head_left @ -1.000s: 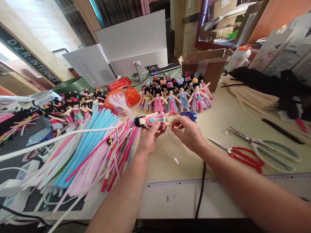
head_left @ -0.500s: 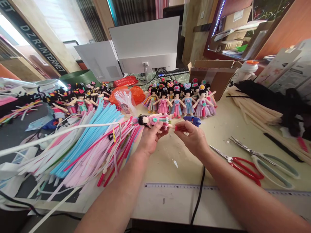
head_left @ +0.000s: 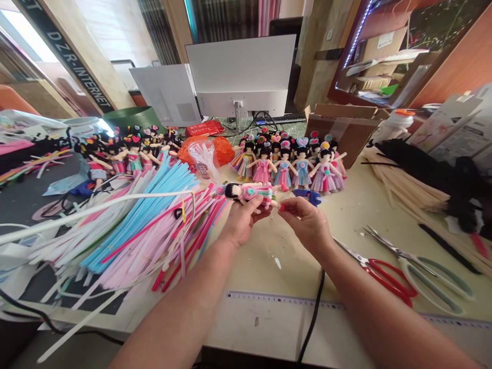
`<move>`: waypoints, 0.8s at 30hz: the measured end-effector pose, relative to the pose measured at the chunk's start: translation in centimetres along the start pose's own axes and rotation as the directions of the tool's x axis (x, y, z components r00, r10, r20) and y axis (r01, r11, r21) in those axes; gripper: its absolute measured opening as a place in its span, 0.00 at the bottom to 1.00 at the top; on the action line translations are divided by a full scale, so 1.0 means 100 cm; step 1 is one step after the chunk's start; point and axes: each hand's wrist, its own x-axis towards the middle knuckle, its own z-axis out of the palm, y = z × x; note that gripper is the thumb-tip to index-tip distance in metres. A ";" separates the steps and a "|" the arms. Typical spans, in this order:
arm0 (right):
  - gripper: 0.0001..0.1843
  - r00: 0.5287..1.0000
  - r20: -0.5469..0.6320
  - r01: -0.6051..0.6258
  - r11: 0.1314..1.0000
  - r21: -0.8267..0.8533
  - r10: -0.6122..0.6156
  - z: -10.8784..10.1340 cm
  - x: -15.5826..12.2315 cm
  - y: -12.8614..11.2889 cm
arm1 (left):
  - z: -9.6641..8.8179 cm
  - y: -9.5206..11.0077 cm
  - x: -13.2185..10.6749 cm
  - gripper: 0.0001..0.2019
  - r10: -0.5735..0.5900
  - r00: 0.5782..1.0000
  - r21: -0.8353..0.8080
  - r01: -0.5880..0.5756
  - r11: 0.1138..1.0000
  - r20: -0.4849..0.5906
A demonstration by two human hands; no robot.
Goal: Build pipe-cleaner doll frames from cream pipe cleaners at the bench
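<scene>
In the head view, my left hand (head_left: 243,219) is closed around a pipe-cleaner doll (head_left: 251,191) lying sideways, its black-haired head to the left and its legs to the right. The doll wears a pink and green dress with a round flower on the chest. At the leg end, my right hand (head_left: 305,218) pinches a small red piece (head_left: 282,207) at one foot; whether it is a shoe fixed to the leg I cannot tell. Just behind my right hand lies a blue tool, seemingly a glue gun (head_left: 309,197).
Finished dolls (head_left: 284,164) stand in rows behind my hands. Bundles of pipe cleaners (head_left: 142,220) spread over the left side. Red scissors (head_left: 388,277) and grey-green scissors (head_left: 434,277) lie at right. A ruler strip (head_left: 284,300) and black cable (head_left: 315,312) are in front.
The view has shifted slightly, so the scene sits a little lower and to the right. Both hands keep their grips, with the right fingers still at the doll's foot.
</scene>
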 end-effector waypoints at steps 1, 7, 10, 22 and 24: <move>0.05 1.000 -0.001 -0.004 1.000 0.003 0.004 0.000 0.000 0.000 | 0.000 0.000 0.000 0.15 0.001 1.000 0.000 -0.001 1.000 0.001; 0.05 1.000 0.004 -0.013 1.000 0.006 0.013 0.001 0.001 0.001 | 0.000 0.000 0.000 0.15 -0.012 1.000 -0.002 0.012 1.000 0.006; 0.05 1.000 0.000 -0.007 1.000 -0.005 0.007 0.001 0.001 0.001 | 0.000 0.000 0.000 0.15 -0.010 1.000 -0.003 0.010 1.000 0.006; 0.08 0.998 0.047 -0.034 0.999 0.007 0.034 0.002 -0.003 0.005 | -0.005 -0.001 0.002 0.14 -0.007 1.000 -0.001 0.007 1.000 0.023; 0.09 0.997 0.057 -0.045 0.998 0.031 0.043 0.002 -0.003 0.006 | -0.005 0.000 0.002 0.15 -0.007 1.000 -0.001 0.007 1.000 0.022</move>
